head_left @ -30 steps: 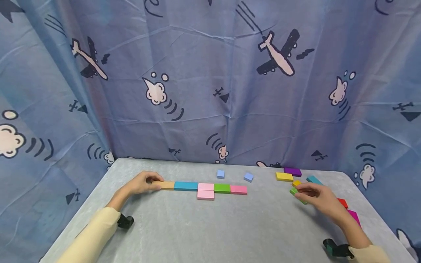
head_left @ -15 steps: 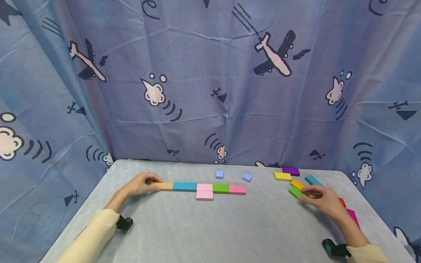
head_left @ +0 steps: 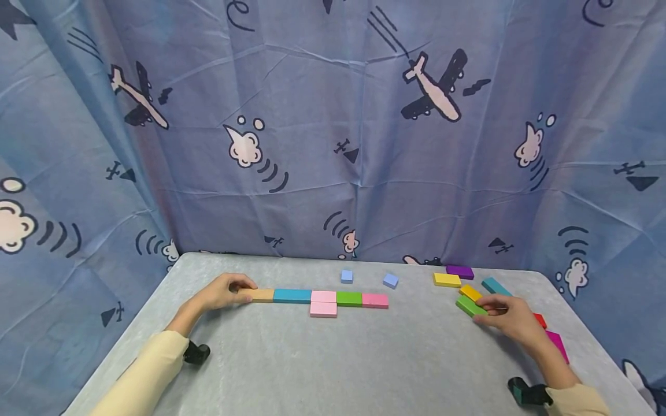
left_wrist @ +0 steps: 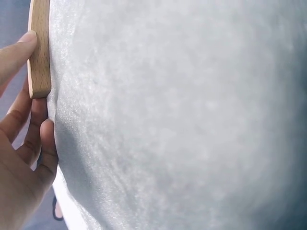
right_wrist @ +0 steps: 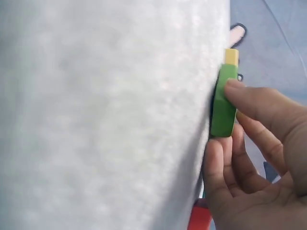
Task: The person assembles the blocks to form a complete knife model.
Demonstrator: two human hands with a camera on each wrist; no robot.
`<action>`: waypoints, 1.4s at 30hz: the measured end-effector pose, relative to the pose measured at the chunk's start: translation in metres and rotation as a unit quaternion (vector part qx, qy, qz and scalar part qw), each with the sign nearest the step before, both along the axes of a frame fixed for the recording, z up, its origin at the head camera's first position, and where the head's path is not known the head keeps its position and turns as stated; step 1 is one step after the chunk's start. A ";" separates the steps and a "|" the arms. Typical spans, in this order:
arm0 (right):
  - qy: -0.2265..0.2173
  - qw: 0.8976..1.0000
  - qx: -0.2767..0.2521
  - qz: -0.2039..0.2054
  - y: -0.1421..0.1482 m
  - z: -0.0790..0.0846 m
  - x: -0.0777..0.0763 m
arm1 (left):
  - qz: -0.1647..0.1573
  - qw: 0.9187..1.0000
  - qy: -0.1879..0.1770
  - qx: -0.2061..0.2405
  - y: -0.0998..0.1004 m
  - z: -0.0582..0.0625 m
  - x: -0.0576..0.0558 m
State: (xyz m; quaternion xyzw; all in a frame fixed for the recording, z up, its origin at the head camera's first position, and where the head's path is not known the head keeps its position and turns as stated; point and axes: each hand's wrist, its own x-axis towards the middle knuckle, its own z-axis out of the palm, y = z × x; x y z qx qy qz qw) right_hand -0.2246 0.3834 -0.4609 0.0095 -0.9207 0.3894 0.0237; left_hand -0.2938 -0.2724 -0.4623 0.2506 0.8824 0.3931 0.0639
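Note:
In the head view my left hand pinches the left end of a plain wooden block, its thumb on the near side. That block begins a row: a blue block, a pale pink block, a green block and a darker pink block. A second pale pink block lies against the near side of the first. At the right, my right hand pinches the near end of another green block. The right wrist view shows the thumb on this block's side, fingers partly hidden behind.
Two small light-blue blocks lie behind the row. Around my right hand are yellow, purple, amber, teal, red and magenta blocks. A patterned curtain hangs behind the table.
My right hand has shifted slightly along the green block to its near end, uncovering more of that block and the amber one behind. My left hand stays at the wooden block.

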 end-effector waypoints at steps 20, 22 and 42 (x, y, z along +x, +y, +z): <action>0.007 0.992 -0.100 0.081 -0.014 0.014 0.005 | -0.004 1.000 0.001 -0.001 -0.002 0.000 -0.001; 0.011 0.990 -0.112 0.089 -0.017 0.015 0.004 | -0.005 1.000 0.002 0.000 -0.002 0.000 -0.001; -0.024 0.981 -0.155 0.110 -0.060 0.011 -0.011 | -0.015 1.000 0.001 0.013 0.001 0.002 -0.001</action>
